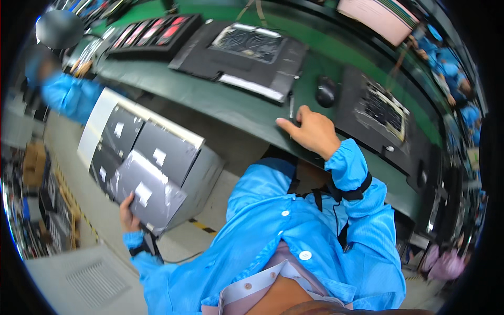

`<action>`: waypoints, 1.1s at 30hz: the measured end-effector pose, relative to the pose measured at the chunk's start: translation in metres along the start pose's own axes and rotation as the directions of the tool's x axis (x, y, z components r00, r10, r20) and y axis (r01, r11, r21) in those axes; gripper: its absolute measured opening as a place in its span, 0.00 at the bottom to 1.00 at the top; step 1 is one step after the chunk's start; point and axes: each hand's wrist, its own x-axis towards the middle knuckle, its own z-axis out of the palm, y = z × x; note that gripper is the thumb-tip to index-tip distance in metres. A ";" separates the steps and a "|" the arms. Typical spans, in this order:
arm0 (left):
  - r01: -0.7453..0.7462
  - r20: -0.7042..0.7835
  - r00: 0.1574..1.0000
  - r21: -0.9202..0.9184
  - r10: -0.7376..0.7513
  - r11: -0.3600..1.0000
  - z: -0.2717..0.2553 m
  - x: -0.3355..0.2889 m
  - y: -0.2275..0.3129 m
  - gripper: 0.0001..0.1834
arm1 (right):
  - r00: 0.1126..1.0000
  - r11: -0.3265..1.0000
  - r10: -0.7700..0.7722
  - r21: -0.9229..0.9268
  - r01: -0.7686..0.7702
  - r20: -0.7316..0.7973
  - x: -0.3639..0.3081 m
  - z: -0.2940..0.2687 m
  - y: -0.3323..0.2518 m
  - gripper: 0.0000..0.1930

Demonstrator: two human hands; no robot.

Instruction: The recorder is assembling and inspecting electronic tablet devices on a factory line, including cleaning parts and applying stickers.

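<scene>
At the left, my left hand grips the near edge of a slim grey laptop-like panel. Clear film wraps the panel, and a white label sits on it. It lies tilted over an open-topped box holding several similar dark panels. My right hand is at the front edge of the green bench, thumb and forefinger apart, with no object visible in it. Just beyond its fingertips lies a thin pen-like tool. A black mouse is close by.
Two black work mats on the bench carry opened laptop parts with dark internals. A black tray with red-marked pieces stands far left. A co-worker's blue sleeve is beyond the box; other people work far right.
</scene>
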 end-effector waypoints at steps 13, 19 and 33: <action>0.417 -0.422 0.768 0.900 0.482 0.123 0.002 -0.007 -0.002 0.33 | 0.858 0.991 -0.131 -0.086 0.101 -0.497 0.043 -0.008 0.093 0.31; -0.419 0.327 0.506 0.902 0.798 -0.104 0.162 0.019 -0.045 0.16 | 0.885 0.993 -0.107 -0.090 0.074 -0.453 0.046 -0.003 0.108 0.30; -0.958 0.957 0.116 0.178 0.266 -0.224 0.444 0.005 -0.166 0.29 | 0.676 0.988 -0.067 -0.144 -0.058 -0.734 -0.128 -0.127 0.234 0.21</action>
